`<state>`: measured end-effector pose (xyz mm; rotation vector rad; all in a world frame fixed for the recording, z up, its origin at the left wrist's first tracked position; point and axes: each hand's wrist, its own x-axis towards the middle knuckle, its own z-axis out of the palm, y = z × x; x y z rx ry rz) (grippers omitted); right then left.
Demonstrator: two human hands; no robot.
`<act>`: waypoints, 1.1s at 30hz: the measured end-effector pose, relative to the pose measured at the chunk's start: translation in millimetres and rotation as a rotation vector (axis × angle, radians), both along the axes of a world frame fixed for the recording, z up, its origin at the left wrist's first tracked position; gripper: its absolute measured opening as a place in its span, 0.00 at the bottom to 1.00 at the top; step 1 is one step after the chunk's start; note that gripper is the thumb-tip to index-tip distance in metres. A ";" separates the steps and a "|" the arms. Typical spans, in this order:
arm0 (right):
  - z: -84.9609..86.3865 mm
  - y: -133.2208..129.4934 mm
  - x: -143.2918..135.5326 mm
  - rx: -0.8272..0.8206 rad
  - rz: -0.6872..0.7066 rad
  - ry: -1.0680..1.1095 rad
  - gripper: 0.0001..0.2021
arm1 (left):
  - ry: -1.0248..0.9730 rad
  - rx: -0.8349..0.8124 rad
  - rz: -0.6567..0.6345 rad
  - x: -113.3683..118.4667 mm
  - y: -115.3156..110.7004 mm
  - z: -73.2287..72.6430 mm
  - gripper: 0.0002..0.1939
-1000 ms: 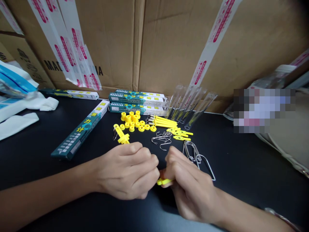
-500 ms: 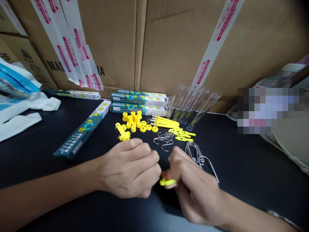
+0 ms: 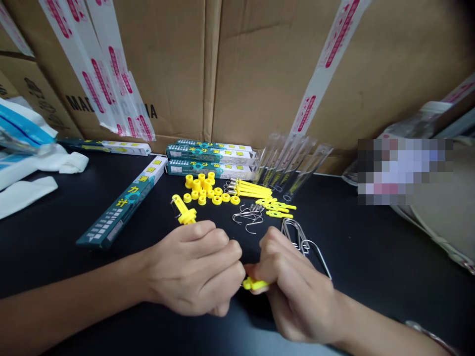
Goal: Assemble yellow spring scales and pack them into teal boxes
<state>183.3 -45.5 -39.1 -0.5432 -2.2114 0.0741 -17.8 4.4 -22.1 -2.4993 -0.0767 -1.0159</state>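
My left hand (image 3: 196,269) is closed around a yellow plunger-like part (image 3: 184,210), whose flanged end sticks out past the knuckles. Close beside it, my right hand (image 3: 297,287) pinches a small yellow piece (image 3: 255,284) between thumb and fingers. A bit of thin metal shows between the two hands; how it joins them is hidden. Beyond the hands lie yellow caps (image 3: 202,189), yellow rods with metal ends (image 3: 254,189), flat yellow pieces (image 3: 278,207), S-shaped hooks (image 3: 248,217) and bent metal wires (image 3: 297,232).
Clear tubes (image 3: 289,165) lean near the cardboard (image 3: 252,74) at the back. Stacked teal boxes (image 3: 211,168) stand beside them, and a single teal box (image 3: 122,202) lies at left. White bags (image 3: 37,163) are far left, a plastic bottle (image 3: 411,123) far right.
The whole view has shifted slightly, so things sit a little further left. Both hands keep their grips, close together as before.
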 end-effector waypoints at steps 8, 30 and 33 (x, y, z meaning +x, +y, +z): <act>0.6 -0.3 -0.3 0.015 0.008 -0.021 0.14 | 0.010 0.007 0.008 1.3 -0.7 -0.1 0.11; 7.9 -2.2 -0.2 0.251 -0.087 -0.061 0.11 | 0.007 0.045 -0.029 -1.6 2.3 -0.5 0.16; 9.2 -0.8 0.9 0.257 -0.099 -0.060 0.10 | 0.015 0.049 -0.040 -1.9 0.3 2.4 0.17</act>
